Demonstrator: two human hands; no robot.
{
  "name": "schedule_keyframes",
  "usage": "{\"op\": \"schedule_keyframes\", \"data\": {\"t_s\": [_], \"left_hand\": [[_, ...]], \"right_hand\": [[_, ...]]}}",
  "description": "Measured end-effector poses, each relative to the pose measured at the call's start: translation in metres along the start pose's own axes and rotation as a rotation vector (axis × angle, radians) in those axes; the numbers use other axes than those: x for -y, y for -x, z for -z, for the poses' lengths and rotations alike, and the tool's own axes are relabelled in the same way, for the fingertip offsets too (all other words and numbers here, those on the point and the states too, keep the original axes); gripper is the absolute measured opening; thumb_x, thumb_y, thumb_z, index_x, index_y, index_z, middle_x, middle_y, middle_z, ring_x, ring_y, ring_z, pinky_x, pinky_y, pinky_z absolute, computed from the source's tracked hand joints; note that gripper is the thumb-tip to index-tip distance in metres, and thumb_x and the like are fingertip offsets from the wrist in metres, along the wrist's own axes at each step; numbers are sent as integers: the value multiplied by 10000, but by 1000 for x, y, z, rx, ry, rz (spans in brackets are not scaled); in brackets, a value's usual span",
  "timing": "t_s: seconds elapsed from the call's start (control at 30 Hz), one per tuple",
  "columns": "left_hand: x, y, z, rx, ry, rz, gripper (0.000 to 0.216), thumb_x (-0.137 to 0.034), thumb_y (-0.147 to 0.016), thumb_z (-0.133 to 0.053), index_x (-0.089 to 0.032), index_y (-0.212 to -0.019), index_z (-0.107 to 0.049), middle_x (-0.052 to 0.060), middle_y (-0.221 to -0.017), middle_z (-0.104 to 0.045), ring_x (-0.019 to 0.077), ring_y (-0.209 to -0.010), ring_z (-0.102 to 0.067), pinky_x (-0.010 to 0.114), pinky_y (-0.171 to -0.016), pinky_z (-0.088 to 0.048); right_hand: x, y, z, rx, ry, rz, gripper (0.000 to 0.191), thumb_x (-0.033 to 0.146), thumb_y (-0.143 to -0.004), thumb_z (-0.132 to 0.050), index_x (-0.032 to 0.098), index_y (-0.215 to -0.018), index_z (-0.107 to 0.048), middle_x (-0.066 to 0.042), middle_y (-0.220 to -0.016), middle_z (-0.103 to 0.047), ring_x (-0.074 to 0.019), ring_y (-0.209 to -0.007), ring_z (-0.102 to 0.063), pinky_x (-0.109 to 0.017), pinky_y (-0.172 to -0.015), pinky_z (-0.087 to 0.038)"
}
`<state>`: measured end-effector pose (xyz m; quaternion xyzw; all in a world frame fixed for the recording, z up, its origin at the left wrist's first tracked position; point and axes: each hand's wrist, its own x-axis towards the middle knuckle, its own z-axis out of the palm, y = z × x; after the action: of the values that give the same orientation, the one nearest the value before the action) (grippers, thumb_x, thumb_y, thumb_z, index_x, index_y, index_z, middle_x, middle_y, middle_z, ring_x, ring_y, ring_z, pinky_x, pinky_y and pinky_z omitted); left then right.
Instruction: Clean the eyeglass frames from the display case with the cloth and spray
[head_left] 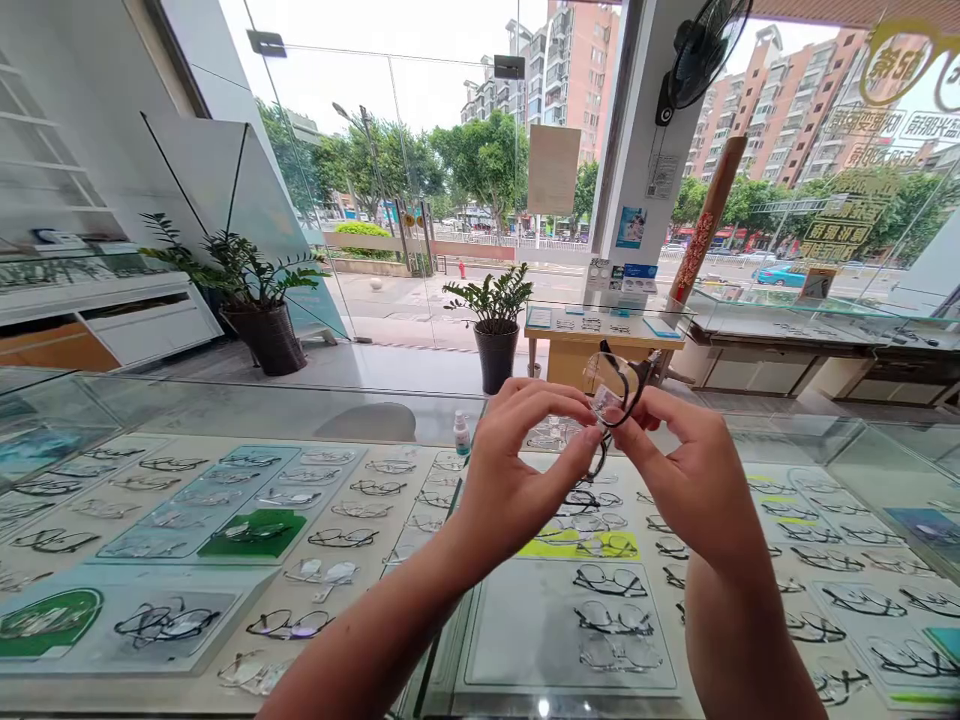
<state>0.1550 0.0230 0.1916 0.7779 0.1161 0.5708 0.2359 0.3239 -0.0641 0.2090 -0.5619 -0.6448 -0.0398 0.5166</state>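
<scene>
A pair of dark-framed eyeglasses (636,385) is held up over the glass counter, turned sideways, with one clear lens facing left. My left hand (529,450) pinches the near side of the frame between thumb and fingers. From the other side, my right hand (679,455) grips the same eyeglasses with its thumb and curled fingers, close to the left fingertips. Part of the frame hangs below the fingertips. The exact spot where the fingers meet the frame is partly hidden.
Rows of eyeglasses (613,620) lie inside the glass display counter (255,395) below my arms. A small bottle (461,434) stands left of my left hand. Beyond are potted plants (496,345), a wooden display table (577,358) and a glass storefront.
</scene>
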Motion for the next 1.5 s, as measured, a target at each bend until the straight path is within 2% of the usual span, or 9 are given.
{"op": "schedule_keyframes", "data": {"t_s": [0.13,0.27,0.4,0.7,0.9,1.03,1.17,1.33,1.5], "left_hand": [[1,0,-2,15,-3,-16,63,-318,-991,-802,-274,-1025,-773,37,-1107,-819,233,-1087,-725,468,-1021,-584],[7,1,-5,-10,37,34,63,-306,-1035,-744,-266,-991,-764,46,-1108,-820,233,-1090,-740,457,-998,-604],[12,3,-6,-13,88,78,109,-324,-1089,-659,-258,-1049,-736,60,-1140,-814,229,-1080,-752,448,-981,-611],[12,2,-5,-57,9,48,114,-335,-1105,-627,-265,-1046,-695,72,-1188,-807,250,-1131,-747,492,-1010,-612],[14,3,-4,-71,37,50,111,-301,-1127,-586,-277,-1126,-695,57,-1171,-795,223,-1129,-742,461,-1021,-588],[13,1,-2,-34,5,35,136,-302,-1143,-543,-269,-1107,-670,57,-1156,-788,221,-1110,-722,471,-1026,-564],[14,0,1,-27,-71,32,143,-304,-1145,-525,-266,-1086,-649,49,-1126,-784,219,-1077,-704,461,-994,-547],[18,-4,6,-27,-137,55,143,-299,-1134,-530,-267,-1061,-649,43,-1107,-783,227,-1085,-706,464,-995,-530],[20,-7,9,48,-149,91,150,-314,-1137,-527,-263,-1052,-640,37,-1104,-791,227,-1055,-707,460,-994,-519]], "right_hand": [[1,-1,-1,-41,27,-9,372,423,-1057,-672,233,-747,-601,16,-668,-614,-158,-640,-528,-315,-627,-391],[0,-1,-1,-11,5,14,352,446,-1065,-664,234,-784,-677,5,-696,-663,-167,-667,-564,-323,-662,-427],[0,-1,0,54,-25,18,359,451,-1077,-655,235,-793,-698,8,-694,-682,-168,-674,-585,-326,-682,-445],[2,-1,0,10,18,15,329,431,-1073,-653,239,-807,-685,14,-677,-676,-164,-646,-588,-336,-665,-449],[0,2,4,29,-111,-85,305,483,-1086,-644,225,-986,-771,7,-641,-713,-161,-561,-650,-318,-564,-492],[-6,2,1,-97,-133,-138,260,456,-1071,-669,223,-1035,-777,-47,-801,-826,-195,-648,-759,-347,-640,-600],[-10,1,-3,-283,-49,-118,234,408,-1051,-679,241,-1176,-785,-95,-1053,-871,-259,-888,-832,-407,-753,-648],[-9,-2,-4,-434,-14,-2,445,316,-1020,-679,286,-1464,-664,-135,-1415,-774,-310,-1179,-787,-426,-804,-644],[-13,-3,-8,-518,-10,102,516,259,-1015,-660,323,-1519,-571,-138,-1552,-663,-325,-1305,-717,-443,-845,-642]]}}
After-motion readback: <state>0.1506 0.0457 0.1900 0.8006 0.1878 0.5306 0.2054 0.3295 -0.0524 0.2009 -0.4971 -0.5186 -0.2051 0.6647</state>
